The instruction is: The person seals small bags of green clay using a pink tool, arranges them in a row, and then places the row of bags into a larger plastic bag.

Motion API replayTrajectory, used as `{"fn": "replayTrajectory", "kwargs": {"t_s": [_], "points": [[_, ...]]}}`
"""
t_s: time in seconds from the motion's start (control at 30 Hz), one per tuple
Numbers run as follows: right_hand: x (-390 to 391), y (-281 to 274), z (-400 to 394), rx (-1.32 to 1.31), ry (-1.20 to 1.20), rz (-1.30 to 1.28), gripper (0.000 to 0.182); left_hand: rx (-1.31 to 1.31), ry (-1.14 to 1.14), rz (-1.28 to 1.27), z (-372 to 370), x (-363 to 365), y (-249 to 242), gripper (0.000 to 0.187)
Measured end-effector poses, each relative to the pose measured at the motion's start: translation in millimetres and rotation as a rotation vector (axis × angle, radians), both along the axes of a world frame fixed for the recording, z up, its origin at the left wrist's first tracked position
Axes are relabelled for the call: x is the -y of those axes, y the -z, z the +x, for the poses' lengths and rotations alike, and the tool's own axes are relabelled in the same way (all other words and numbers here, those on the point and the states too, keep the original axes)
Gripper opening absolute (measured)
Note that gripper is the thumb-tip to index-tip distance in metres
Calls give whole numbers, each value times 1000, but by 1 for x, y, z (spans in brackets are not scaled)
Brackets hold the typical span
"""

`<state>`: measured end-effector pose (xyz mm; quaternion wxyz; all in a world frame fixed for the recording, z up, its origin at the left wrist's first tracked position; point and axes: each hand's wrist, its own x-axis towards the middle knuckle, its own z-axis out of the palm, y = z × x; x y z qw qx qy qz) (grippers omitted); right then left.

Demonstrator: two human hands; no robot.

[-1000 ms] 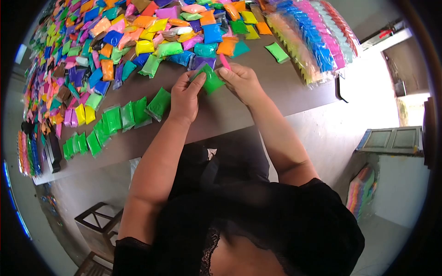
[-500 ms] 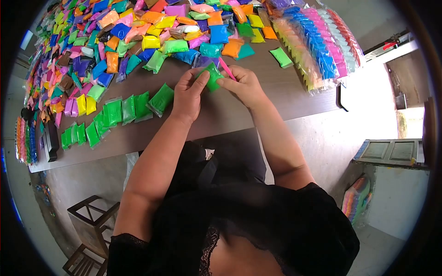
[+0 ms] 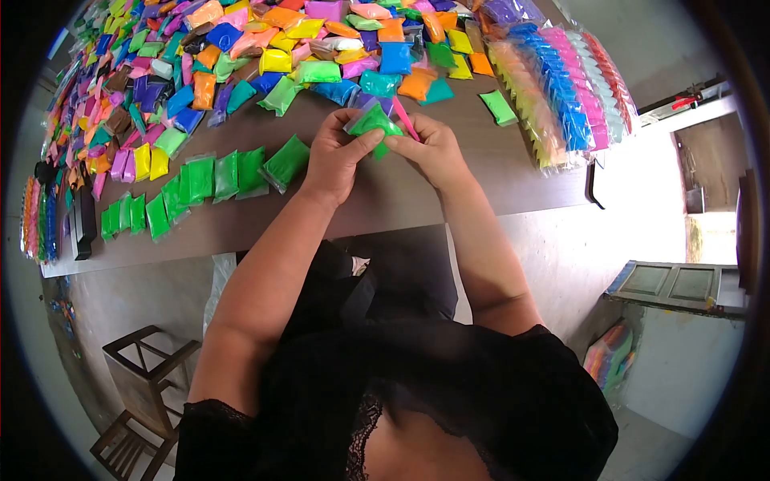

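Note:
Between my two hands, just over the table's front part, is a small clear packet filled with bright green material [image 3: 373,120]. My left hand [image 3: 337,152] is closed on its left side, thumb on top. With thumb and fingers pinched at the packet's right edge, my right hand [image 3: 433,152] also keeps a thin pink stick [image 3: 406,120] in its grip, pointing up and away. What the stick's lower end touches is hidden by the fingers. To the left of my hands, a row of green packets [image 3: 227,175] lies on the brown table [image 3: 481,184].
A large heap of many-coloured packets [image 3: 273,60] covers the table's far and left parts. One light green packet [image 3: 499,107] lies at the right, near long strips of joined packets [image 3: 545,88]. A wooden chair [image 3: 144,385] stands on the floor at lower left.
The green packet now lies more tilted and its upper face shows more, with both thumbs shifted on it. The whole view has moved slightly. Both hands keep their hold.

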<state>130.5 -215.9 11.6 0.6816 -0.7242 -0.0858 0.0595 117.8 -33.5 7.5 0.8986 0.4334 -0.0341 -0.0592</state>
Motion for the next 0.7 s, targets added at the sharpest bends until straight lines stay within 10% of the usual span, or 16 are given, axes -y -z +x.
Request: {"fn": "replayTrajectory", "kwargs": {"t_s": [0.7], "points": [[5,13,4,-16,-41,245,12,95,27,133,-3,4,-5,33]]}}
